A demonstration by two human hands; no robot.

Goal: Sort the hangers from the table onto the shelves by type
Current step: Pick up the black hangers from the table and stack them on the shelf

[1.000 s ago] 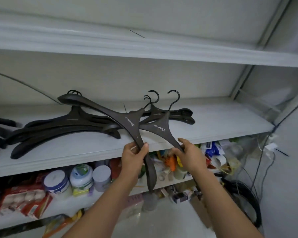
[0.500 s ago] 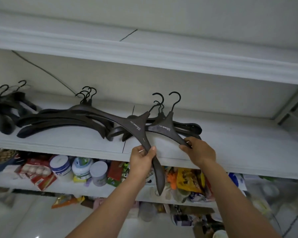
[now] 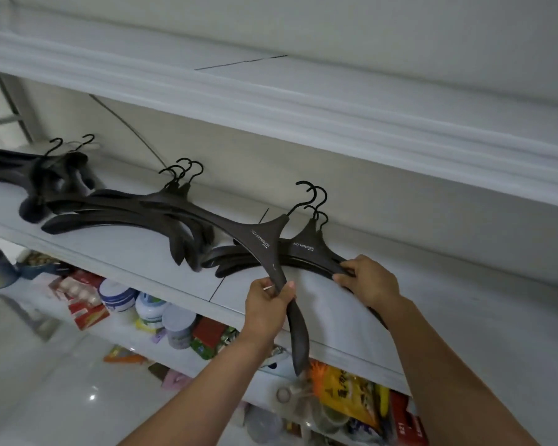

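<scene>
My left hand (image 3: 268,300) grips the lower arm of a wide dark-brown hanger (image 3: 261,239) that lies tilted across the white shelf (image 3: 142,262), its end hanging below the shelf edge. My right hand (image 3: 368,280) holds the right arm of a second, smaller dark hanger (image 3: 305,244) resting on a small pile on the shelf. To the left lies a stack of wide dark hangers (image 3: 126,214), hooks toward the wall. Another group of dark hangers (image 3: 45,175) sits at the far left.
A white upper shelf (image 3: 303,101) overhangs close above. The lower shelf (image 3: 87,320) holds jars, boxes and snack packets. Bare shelf surface extends right of my right hand. A thin cable runs up the back wall.
The view has swung left and closer. Both hands have moved the two hangers slightly further onto the shelf; the right hand now rests lower against the pile.
</scene>
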